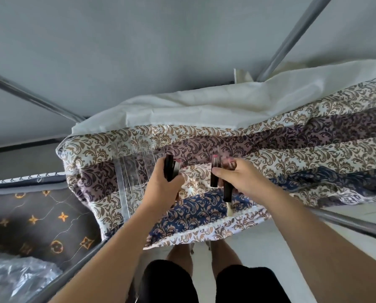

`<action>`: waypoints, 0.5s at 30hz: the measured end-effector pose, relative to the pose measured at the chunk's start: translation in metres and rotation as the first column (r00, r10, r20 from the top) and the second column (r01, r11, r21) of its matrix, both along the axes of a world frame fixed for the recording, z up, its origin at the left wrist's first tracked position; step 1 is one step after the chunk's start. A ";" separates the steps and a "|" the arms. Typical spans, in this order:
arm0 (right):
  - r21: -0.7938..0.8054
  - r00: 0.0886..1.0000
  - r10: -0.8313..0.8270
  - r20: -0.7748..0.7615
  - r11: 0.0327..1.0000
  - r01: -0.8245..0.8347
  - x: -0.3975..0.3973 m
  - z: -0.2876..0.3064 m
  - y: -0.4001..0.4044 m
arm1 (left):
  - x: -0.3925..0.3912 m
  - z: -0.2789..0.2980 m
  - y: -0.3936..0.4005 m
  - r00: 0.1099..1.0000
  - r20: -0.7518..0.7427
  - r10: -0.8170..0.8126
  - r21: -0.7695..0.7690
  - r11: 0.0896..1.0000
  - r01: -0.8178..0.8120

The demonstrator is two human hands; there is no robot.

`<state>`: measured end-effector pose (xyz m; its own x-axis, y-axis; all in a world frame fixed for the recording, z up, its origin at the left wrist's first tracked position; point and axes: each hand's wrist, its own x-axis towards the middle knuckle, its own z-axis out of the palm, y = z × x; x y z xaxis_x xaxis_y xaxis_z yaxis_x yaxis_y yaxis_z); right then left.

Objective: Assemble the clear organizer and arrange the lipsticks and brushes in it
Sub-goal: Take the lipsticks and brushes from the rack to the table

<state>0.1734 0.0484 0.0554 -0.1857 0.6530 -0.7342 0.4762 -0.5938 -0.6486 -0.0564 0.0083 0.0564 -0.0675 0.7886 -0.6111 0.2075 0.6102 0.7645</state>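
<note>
The clear organizer [132,171] lies on the patterned quilt [270,154], left of my hands, its ribbed see-through walls hard to make out. My left hand [163,182] grips black lipstick tubes [169,167] right beside the organizer's right side. My right hand [237,176] holds a black lipstick [214,176] with a pink top, plus a black-handled brush [227,193] whose pale bristles point down toward me. More items in that hand are hidden by the fingers.
The quilt covers a raised bed with a white sheet [204,106] behind it. Grey metal frame poles [291,38] run on both sides. A dark patterned mattress [40,219] and crinkled plastic [14,278] lie lower left. My legs stand on the pale floor below.
</note>
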 end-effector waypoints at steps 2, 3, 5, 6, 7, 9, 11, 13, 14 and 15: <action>0.010 0.990 -0.097 -0.098 0.995 0.099 -0.003 0.042 -0.018 | -0.004 0.044 -0.008 0.997 0.082 -0.007 0.026 1.000 0.005; 0.021 0.983 -0.124 -0.137 0.992 0.128 -0.004 0.063 -0.029 | -0.006 0.066 -0.014 0.993 0.119 -0.023 0.039 0.999 0.019; 0.043 0.966 -0.163 -0.198 0.984 0.175 -0.007 0.103 -0.053 | -0.012 0.106 -0.030 0.983 0.167 -0.074 0.061 0.996 0.064; 0.050 0.955 -0.188 -0.229 0.978 0.205 -0.008 0.121 -0.066 | -0.015 0.124 -0.039 0.978 0.182 -0.104 0.079 0.993 0.091; 0.056 0.941 -0.217 -0.258 0.969 0.239 -0.010 0.136 -0.080 | -0.018 0.139 -0.048 0.972 0.188 -0.139 0.095 0.988 0.123; 0.082 0.912 -0.279 -0.300 0.945 0.316 -0.011 0.160 -0.110 | -0.020 0.164 -0.066 0.957 0.196 -0.214 0.126 0.973 0.191; 0.122 0.894 -0.326 -0.308 0.918 0.377 -0.016 0.177 -0.135 | -0.023 0.179 -0.078 0.945 0.214 -0.248 0.134 0.965 0.223; 0.171 0.860 -0.417 -0.293 0.862 0.477 -0.021 0.194 -0.169 | -0.024 0.195 -0.093 0.915 0.240 -0.323 0.154 0.944 0.293; 0.182 0.831 -0.473 -0.294 0.825 0.534 -0.022 0.201 -0.188 | -0.023 0.203 -0.100 0.896 0.245 -0.372 0.166 0.926 0.339; 0.190 0.798 -0.521 -0.303 0.788 0.586 -0.023 0.208 -0.207 | -0.022 0.210 -0.107 0.874 0.249 -0.416 0.176 0.907 0.382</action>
<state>0.1505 -0.1581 0.2633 0.1316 0.8527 -0.5056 -0.0587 -0.5025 -0.8626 -0.0783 -0.0990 0.2667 0.4249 0.7798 -0.4597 0.1859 0.4219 0.8874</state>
